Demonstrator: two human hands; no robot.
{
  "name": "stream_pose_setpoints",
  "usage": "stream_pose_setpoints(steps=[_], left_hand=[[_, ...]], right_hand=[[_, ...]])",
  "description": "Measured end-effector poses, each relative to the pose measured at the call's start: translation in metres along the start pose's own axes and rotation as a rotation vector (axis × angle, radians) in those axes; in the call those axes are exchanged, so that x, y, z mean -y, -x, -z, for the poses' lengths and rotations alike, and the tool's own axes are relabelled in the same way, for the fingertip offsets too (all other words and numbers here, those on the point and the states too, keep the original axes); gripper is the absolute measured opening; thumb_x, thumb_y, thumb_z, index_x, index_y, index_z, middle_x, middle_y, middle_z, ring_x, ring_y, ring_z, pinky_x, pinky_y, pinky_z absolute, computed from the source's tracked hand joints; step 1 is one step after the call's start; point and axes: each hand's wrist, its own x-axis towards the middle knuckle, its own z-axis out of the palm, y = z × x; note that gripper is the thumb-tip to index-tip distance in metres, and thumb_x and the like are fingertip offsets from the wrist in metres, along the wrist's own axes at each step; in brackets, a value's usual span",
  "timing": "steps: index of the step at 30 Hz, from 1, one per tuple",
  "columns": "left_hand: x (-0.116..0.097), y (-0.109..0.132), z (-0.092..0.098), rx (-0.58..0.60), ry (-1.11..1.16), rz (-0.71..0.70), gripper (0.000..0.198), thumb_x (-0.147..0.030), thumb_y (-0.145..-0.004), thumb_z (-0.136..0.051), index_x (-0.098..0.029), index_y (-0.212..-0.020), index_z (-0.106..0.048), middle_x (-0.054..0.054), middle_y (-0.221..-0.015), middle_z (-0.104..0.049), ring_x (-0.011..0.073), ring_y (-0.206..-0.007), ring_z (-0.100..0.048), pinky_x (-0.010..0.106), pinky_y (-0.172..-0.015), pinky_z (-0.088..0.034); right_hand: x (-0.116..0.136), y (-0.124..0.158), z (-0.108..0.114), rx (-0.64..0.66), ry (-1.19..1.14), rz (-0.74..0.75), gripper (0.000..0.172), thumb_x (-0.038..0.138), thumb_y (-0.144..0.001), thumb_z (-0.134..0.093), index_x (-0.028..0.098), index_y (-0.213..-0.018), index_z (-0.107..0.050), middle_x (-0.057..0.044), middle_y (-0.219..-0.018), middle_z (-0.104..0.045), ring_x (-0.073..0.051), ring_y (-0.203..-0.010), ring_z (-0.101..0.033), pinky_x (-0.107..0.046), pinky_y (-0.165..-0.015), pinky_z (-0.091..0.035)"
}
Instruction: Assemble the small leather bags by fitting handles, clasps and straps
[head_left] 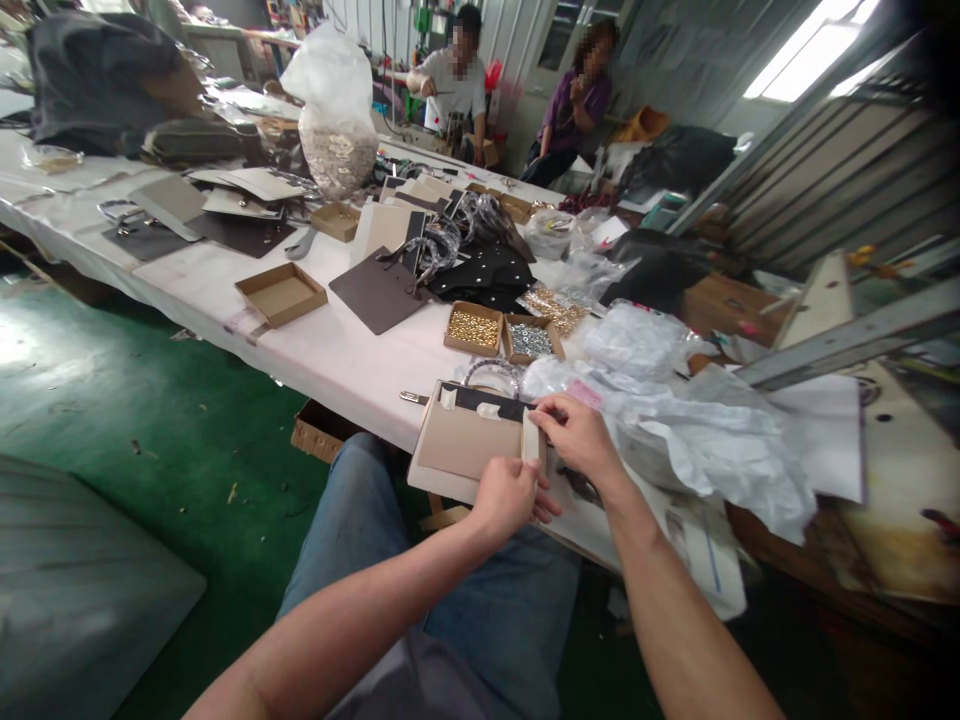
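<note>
A beige panel (465, 440) with a dark band along its far edge lies at the table's front edge, tilted a little. Two small pale tabs (487, 411) sit on the dark band. Along the panel's right side runs a cream strip (531, 440), which looks like tape. My right hand (577, 435) pinches its upper end between thumb and fingertips. At the lower end, my left hand (510, 495) closes over the strip and the panel's edge, its lower fingers partly below the panel. A clear-wrapped handle (495, 374) lies just behind the panel.
Two small boxes of gold studs (472, 330) and silver studs (531, 338) stand beyond the panel. An empty cardboard tray (281, 294) and dark panels (379, 290) lie further left. Crumpled plastic bags (645, 340) crowd the right. Two people sit across the table (195, 290).
</note>
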Motion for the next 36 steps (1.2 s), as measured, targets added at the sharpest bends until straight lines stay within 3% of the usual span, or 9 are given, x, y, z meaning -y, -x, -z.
stream_pose_setpoints(steps=[8, 10, 13, 18, 23, 26, 32, 36], left_hand=[[0.0, -0.001, 0.002, -0.002, -0.011, -0.024, 0.053, -0.064, -0.109, -0.056, -0.016, -0.091, -0.067, 0.013, -0.07, -0.079, 0.0195, -0.049, -0.067, 0.029, -0.055, -0.051], [-0.001, 0.0, 0.002, 0.002, -0.001, -0.015, 0.052, -0.063, -0.109, -0.055, -0.016, -0.092, -0.067, 0.013, -0.07, -0.079, 0.0197, -0.049, -0.067, 0.029, -0.055, -0.052], [-0.002, 0.001, 0.002, -0.012, -0.011, -0.009, 0.052, -0.061, -0.109, -0.054, -0.014, -0.092, -0.069, 0.014, -0.07, -0.079, 0.0202, -0.05, -0.068, 0.03, -0.056, -0.053], [0.0, 0.003, 0.002, -0.017, -0.002, -0.023, 0.05, -0.058, -0.109, -0.055, -0.014, -0.089, -0.069, 0.015, -0.071, -0.08, 0.0191, -0.048, -0.067, 0.028, -0.055, -0.052], [0.003, 0.002, 0.003, -0.021, 0.001, -0.021, 0.05, -0.058, -0.108, -0.056, -0.014, -0.089, -0.071, 0.015, -0.07, -0.08, 0.0202, -0.049, -0.068, 0.029, -0.055, -0.053], [0.005, 0.002, 0.007, -0.014, -0.038, -0.048, 0.055, -0.06, -0.108, -0.055, -0.014, -0.083, -0.073, 0.014, -0.066, -0.078, 0.0221, -0.05, -0.068, 0.031, -0.056, -0.054], [0.008, 0.006, 0.017, -0.016, -0.153, -0.125, 0.069, -0.071, -0.107, -0.055, -0.014, -0.075, -0.078, 0.013, -0.061, -0.076, 0.0218, -0.05, -0.064, 0.032, -0.058, -0.053], [0.008, 0.009, 0.017, -0.021, -0.184, -0.138, 0.071, -0.072, -0.107, -0.056, -0.014, -0.073, -0.079, 0.014, -0.061, -0.076, 0.0226, -0.053, -0.066, 0.032, -0.063, -0.054]], right_hand=[[-0.005, -0.002, -0.003, -0.015, 0.019, -0.009, 0.019, 0.043, -0.098, -0.076, 0.026, -0.09, -0.077, -0.006, -0.104, -0.084, -0.026, -0.092, -0.074, -0.04, -0.088, -0.055], [-0.009, -0.004, -0.005, -0.04, -0.026, -0.062, 0.022, 0.045, -0.093, -0.082, 0.025, -0.099, -0.078, -0.006, -0.102, -0.084, -0.026, -0.091, -0.075, -0.039, -0.087, -0.057], [-0.015, -0.009, -0.003, -0.038, -0.143, -0.125, 0.039, 0.046, -0.089, -0.085, 0.023, -0.12, -0.077, -0.007, -0.102, -0.084, -0.026, -0.091, -0.077, -0.038, -0.085, -0.059], [-0.018, -0.014, 0.007, 0.087, -0.053, -0.097, 0.036, 0.052, -0.101, -0.072, 0.023, -0.115, -0.088, -0.009, -0.11, -0.087, -0.028, -0.099, -0.078, -0.04, -0.091, -0.059], [-0.017, -0.015, 0.012, 0.256, -0.07, -0.153, 0.056, 0.056, -0.088, -0.087, 0.018, -0.13, -0.087, -0.006, -0.087, -0.081, -0.022, -0.073, -0.07, -0.032, -0.064, -0.053], [-0.014, -0.02, 0.011, 0.312, -0.148, -0.21, 0.058, 0.055, -0.085, -0.088, 0.013, -0.125, -0.087, -0.005, -0.078, -0.075, -0.019, -0.064, -0.063, -0.029, -0.056, -0.046], [-0.001, -0.034, 0.019, 0.422, -0.183, -0.159, 0.051, 0.055, -0.081, -0.089, 0.014, -0.11, -0.086, -0.009, -0.091, -0.081, -0.022, -0.08, -0.07, -0.031, -0.067, -0.054], [0.003, -0.036, 0.029, 0.518, -0.107, -0.092, 0.066, 0.051, -0.082, -0.089, 0.012, -0.135, -0.082, -0.012, -0.105, -0.083, -0.024, -0.086, -0.072, -0.034, -0.074, -0.057]])
